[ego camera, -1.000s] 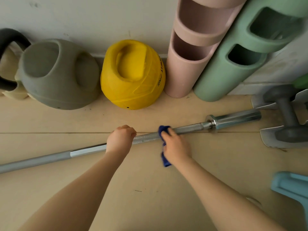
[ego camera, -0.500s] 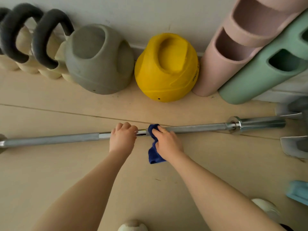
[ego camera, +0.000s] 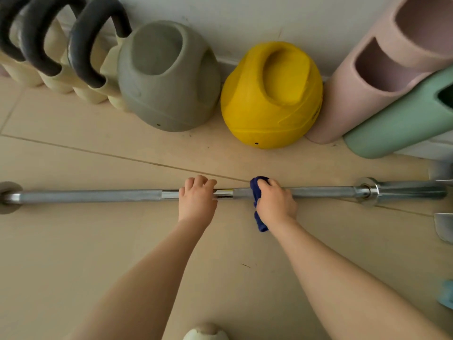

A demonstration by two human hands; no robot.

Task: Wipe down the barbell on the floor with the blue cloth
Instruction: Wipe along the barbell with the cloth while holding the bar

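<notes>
A long silver barbell (ego camera: pixel 93 196) lies across the tan floor from left edge to right, with a collar and sleeve at the right end. My left hand (ego camera: pixel 196 200) grips the bar near its middle, fingers curled over the top. Just to its right, my right hand (ego camera: pixel 274 204) holds the dark blue cloth (ego camera: pixel 257 192) wrapped over the bar; a tail of the cloth hangs down toward me beside my wrist.
Along the wall stand cream kettlebells with black handles (ego camera: pixel 81 52), a grey kettlebell (ego camera: pixel 166 79), a yellow one (ego camera: pixel 272 94), and pink (ego camera: pixel 362 77) and green (ego camera: pixel 402 119) cylinders. Grey dumbbell parts (ego camera: pixel 443 227) sit at the right edge, a light blue object (ego camera: pixel 447 295) below them.
The view has shifted left, so the bar's left end and more kettlebells show. My two hands have stayed close together on the bar, the cloth still wrapped over it.
</notes>
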